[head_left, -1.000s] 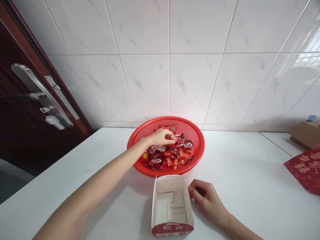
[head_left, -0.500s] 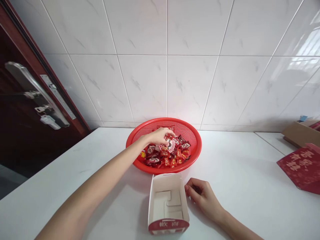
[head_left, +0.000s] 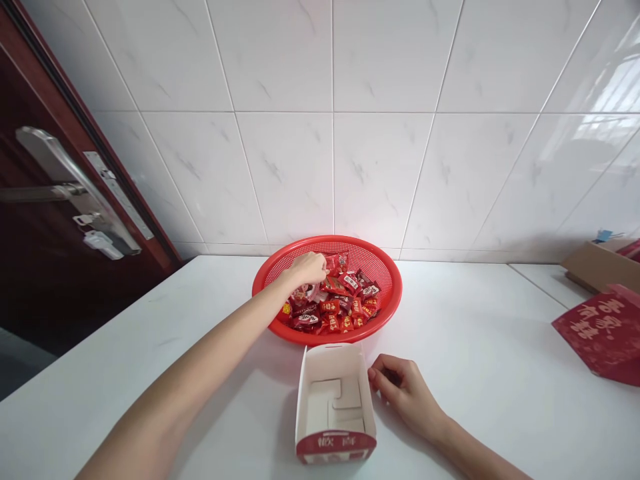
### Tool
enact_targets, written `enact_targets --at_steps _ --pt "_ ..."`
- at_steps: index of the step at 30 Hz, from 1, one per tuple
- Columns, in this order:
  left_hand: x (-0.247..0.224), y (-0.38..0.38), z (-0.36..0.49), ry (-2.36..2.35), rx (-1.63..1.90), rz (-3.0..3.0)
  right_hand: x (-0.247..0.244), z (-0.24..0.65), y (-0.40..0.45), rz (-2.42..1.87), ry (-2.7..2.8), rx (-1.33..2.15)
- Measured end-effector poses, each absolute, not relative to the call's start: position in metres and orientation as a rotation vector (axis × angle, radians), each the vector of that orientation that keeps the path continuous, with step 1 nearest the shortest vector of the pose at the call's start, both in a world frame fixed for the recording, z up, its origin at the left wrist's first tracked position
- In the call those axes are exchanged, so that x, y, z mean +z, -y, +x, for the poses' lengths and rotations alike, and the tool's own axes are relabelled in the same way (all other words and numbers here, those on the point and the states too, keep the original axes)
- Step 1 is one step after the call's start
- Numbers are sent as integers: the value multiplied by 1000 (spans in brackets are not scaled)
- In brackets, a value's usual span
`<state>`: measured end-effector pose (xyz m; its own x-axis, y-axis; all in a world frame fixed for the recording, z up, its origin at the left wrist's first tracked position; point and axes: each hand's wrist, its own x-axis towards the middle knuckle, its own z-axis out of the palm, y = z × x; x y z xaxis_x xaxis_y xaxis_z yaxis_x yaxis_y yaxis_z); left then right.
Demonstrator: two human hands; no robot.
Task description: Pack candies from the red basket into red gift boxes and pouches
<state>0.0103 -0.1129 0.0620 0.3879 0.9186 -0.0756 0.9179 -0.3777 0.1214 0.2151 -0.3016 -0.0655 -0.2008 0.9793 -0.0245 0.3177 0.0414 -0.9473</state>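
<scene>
A red perforated plastic basket (head_left: 387, 270) holds many wrapped candies (head_left: 330, 308), mostly red and dark red. My left hand (head_left: 309, 268) is inside it at the left, fingers curled down onto the candies. Its fingertips are partly hidden, and I cannot make out what they hold. Under that hand lies a pale pink wrapped piece (head_left: 306, 293). In front of the basket stands an open paper box (head_left: 336, 443), white inside with a red front, with nothing inside. My right hand (head_left: 404, 390) rests on the counter, fingers curled, fingertips against the box's right wall.
The white counter (head_left: 465, 320) runs along a tiled wall (head_left: 380, 173). At the right are a red printed paper piece (head_left: 603, 333) and a brown cardboard box (head_left: 605, 267). On the left is a dark red door with a metal handle (head_left: 75, 190) and hanging keys (head_left: 100, 243).
My left hand has shifted slightly left within the basket. The round white-and-red packet beneath its fingers no longer shows at the centre. My right hand and the paper box stay almost still.
</scene>
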Motion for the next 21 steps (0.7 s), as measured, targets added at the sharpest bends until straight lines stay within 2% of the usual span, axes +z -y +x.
enact_targets --at_steps 5,9,15,21 --pt "54 109 14 -1409 -2 2593 -68 214 301 -1338 1609 1200" --pt "47 109 21 -1128 -175 2675 -71 214 300 -1343 1609 1196" --pt "43 115 24 -1079 -412 2685 -72 214 300 -1331 1627 1188" --pt "39 106 23 -1020 -248 2736 -69 213 300 -1343 1622 1208"
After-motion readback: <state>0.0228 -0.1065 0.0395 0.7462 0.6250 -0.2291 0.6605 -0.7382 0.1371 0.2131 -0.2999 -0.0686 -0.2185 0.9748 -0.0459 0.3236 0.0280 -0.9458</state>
